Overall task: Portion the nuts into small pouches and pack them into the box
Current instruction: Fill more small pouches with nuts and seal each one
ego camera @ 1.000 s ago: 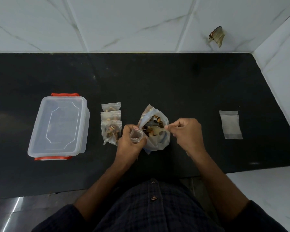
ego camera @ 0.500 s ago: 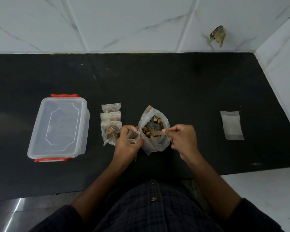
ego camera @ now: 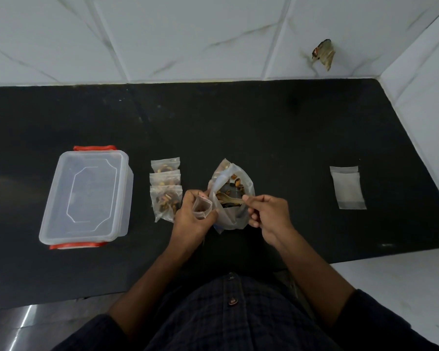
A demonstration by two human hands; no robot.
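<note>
On the matte black counter (ego camera: 264,127), the left hand (ego camera: 192,219) curls round a small clear crinkled pouch (ego camera: 201,209) held open, while the right hand (ego camera: 269,216) pinches a slim wooden spoon (ego camera: 230,199) dipped into the soft plastic bag of nuts (ego camera: 232,196) between them.

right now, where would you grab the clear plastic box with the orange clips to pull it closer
Take the clear plastic box with orange clips by its near short end, at the orange clip, coming from the person's side. Its lid is on and flat, offering little to pinch, while the end rim juts out. The left hand holds a small pouch, so that would need freeing first.
</note>
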